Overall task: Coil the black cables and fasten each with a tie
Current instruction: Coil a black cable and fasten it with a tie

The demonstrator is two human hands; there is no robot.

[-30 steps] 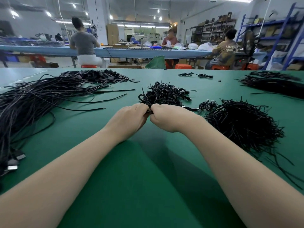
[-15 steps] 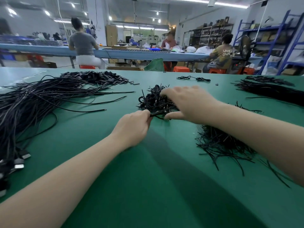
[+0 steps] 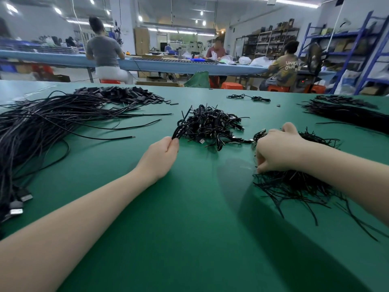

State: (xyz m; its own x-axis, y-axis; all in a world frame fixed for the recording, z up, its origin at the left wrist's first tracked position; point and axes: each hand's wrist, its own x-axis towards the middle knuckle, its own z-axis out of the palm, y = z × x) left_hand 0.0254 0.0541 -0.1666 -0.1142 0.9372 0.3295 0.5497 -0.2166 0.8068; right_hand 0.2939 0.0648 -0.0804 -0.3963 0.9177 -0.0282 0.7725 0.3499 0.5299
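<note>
The wide green bench (image 3: 189,239), smooth and matte, carries everything. Largest on it is the sprawling heap of long, loose black cables (image 3: 42,127) at the left, thin rubbery strands fanning out, with flat metal-tipped plugs (image 3: 17,204) at the near end. At the right lies a bristly mound of short black wire ties (image 3: 299,186), stiff-looking and springy, pointing every way. In the middle sits the smaller pile of coiled, tied black cables (image 3: 210,125), glossy loops with small silver connectors poking out. The right hand (image 3: 275,150) rests knuckles-up on the tie mound, its fingers curled down into the strands; whether it has pinched a single tie I cannot tell. The left hand (image 3: 162,152) is closed, thumb and fingers pinching a bunched black cable coil (image 3: 179,131) that rises from its fingertips beside the finished pile. That coil looks light and limp yet elastic: slack grip would probably let the loops spring apart, so it is best held across the gathered middle, all strands squeezed together, leaving room on either side for the tie. The ties seem light and tangle-prone; picking one by its free end should draw it out without dragging its neighbours.
</note>
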